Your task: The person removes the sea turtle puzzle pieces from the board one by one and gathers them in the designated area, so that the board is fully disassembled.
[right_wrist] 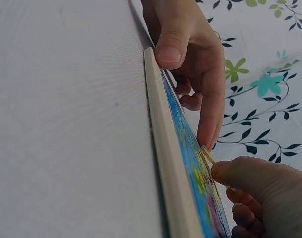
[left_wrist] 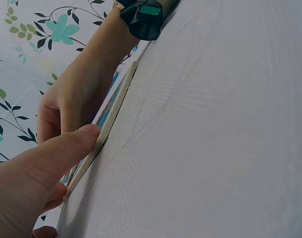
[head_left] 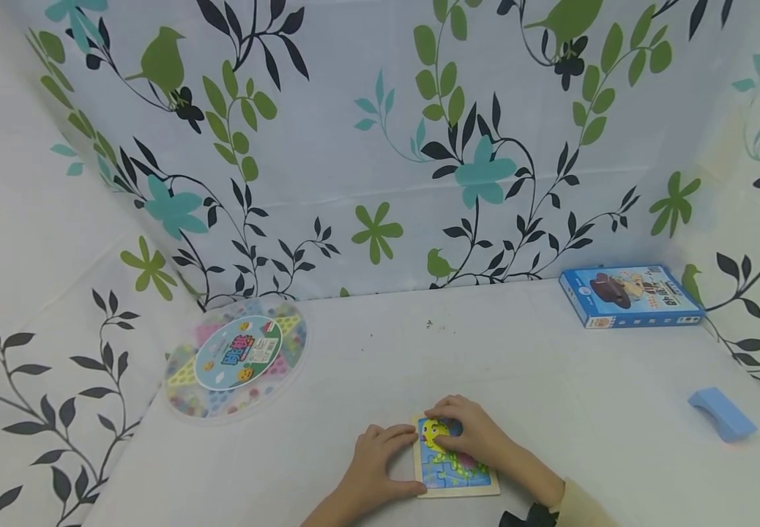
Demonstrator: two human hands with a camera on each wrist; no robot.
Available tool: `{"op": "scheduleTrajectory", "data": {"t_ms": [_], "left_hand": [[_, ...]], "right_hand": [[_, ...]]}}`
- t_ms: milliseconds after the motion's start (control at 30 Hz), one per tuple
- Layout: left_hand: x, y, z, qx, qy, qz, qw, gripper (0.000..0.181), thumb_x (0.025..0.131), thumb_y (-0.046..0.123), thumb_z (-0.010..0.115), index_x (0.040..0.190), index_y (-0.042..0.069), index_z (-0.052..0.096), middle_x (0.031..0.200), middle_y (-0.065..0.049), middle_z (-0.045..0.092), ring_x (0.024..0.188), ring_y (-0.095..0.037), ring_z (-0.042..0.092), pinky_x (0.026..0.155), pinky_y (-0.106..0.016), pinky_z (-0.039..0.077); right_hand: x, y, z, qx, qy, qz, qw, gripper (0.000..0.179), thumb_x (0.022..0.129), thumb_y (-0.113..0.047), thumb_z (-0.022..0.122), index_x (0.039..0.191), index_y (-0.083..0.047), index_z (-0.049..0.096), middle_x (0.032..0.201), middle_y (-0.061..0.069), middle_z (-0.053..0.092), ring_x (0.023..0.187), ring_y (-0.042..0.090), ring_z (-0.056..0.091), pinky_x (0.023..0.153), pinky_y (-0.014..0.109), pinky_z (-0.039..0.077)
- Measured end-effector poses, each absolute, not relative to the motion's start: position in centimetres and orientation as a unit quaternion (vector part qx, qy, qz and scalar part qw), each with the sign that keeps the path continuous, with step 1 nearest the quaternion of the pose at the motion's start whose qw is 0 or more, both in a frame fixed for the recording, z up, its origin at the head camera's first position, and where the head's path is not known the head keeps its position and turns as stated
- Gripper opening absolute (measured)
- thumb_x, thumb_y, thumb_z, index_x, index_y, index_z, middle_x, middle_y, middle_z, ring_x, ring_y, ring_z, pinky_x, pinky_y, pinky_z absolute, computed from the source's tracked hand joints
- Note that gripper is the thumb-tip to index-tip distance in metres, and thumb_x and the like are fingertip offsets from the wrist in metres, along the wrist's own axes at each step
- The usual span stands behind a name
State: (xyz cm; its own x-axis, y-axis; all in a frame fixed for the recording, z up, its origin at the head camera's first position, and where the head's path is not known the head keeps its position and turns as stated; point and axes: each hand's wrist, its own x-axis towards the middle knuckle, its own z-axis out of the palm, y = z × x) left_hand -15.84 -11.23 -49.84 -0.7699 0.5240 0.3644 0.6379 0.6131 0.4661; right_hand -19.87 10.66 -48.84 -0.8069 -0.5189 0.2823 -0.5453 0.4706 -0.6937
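Note:
A small wooden jigsaw puzzle (head_left: 442,479) lies flat on the white table, its picture showing a yellow cartoon figure on blue inside a pale wood frame (right_wrist: 165,144). My left hand (head_left: 378,462) holds the frame's left side, thumb at the near corner and index finger reaching to the far corner. Over the upper part of the picture, my right hand (head_left: 475,437) pinches a puzzle piece (right_wrist: 208,155) that stands tilted up from the board at the far edge. In the right wrist view, the left index fingertip is right at this piece. The right hand hides part of the picture.
At the back left lies a round clear game board (head_left: 179,395) of colored pegs with an oval label. A blue box (head_left: 637,296) sits at the back right. Nearer on the right is a light-blue arched block (head_left: 723,415). Patterned cloth (head_left: 327,161) hangs behind the table.

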Motion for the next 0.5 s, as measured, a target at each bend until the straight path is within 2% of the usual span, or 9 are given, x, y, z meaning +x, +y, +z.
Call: {"op": "scheduleTrajectory", "data": {"t_ms": [167, 500], "left_hand": [[-15.84, -11.28, -49.86, -0.321, -0.895, -0.295, 0.089, 0.064, 0.069, 0.057, 0.065, 0.115, 0.013, 0.060, 0.121, 0.008, 0.051, 0.084, -0.003, 0.034, 0.070, -0.027, 0.028], [-15.75, -11.22, -49.67, -0.324, -0.895, -0.291, 0.097, 0.064, 0.068, 0.057, 0.066, 0.114, 0.013, 0.060, 0.119, 0.006, 0.053, 0.083, -0.003, 0.033, 0.070, -0.026, 0.028]], "right_hand": [[-19.82, 10.65, -48.72, 0.308, -0.846, 0.435, 0.022, 0.034, 0.075, -0.017, 0.071, 0.106, -0.008, 0.064, 0.102, -0.006, 0.058, 0.091, 0.012, 0.052, 0.079, 0.033, 0.043], [-20.01, 11.25, -48.42, 0.325, -0.827, 0.453, 0.072, 0.032, 0.072, -0.011, 0.073, 0.103, -0.006, 0.065, 0.099, -0.003, 0.060, 0.077, 0.010, 0.053, 0.065, 0.025, 0.045]]}}
